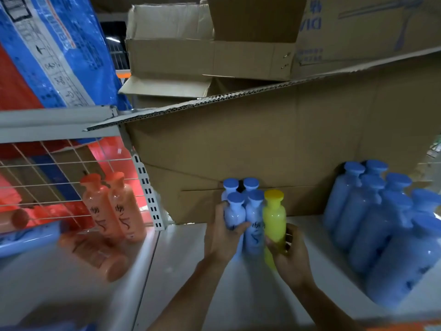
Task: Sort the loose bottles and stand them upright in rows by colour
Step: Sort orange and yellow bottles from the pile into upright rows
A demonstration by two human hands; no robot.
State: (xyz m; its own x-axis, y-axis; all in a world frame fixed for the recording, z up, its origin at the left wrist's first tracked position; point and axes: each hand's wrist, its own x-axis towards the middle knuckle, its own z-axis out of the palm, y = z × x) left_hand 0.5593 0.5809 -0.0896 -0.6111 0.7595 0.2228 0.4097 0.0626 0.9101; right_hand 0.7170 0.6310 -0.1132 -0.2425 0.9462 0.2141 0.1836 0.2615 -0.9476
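Note:
A small block of several light blue bottles (255, 216) stands upright mid-shelf against a cardboard sheet. My left hand (224, 235) wraps the front left blue bottle (235, 212) of that block. A yellow bottle (274, 218) stands upright touching the block's right side, and my right hand (290, 254) grips its lower body. A larger group of blue bottles (381, 218) stands in rows at the right. On the left shelf section two orange bottles (114, 206) stand upright, and one orange bottle (95, 254) lies on its side in front of them.
The white shelf (181, 271) has a perforated upright (149, 187) and a wire mesh divider (47, 177) at the left. A big cardboard sheet (262, 144) forms the back wall, with open boxes (191, 51) above. Blue and red sacks (47, 51) sit at the upper left.

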